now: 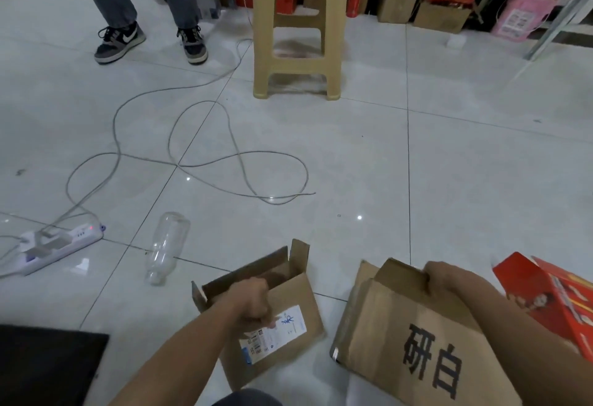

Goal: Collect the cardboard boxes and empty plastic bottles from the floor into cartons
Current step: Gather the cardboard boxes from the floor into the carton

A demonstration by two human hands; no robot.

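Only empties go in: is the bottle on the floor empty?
Looks empty: the clear bottle lies on its side and no liquid shows inside.

open tiles ahead, cable (205,161) loops left, stool (296,30) beyond

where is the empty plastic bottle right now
In the head view the plastic bottle lies on its side on the floor, lower left, between the white power strip on its left and the small cardboard box in the left hand.
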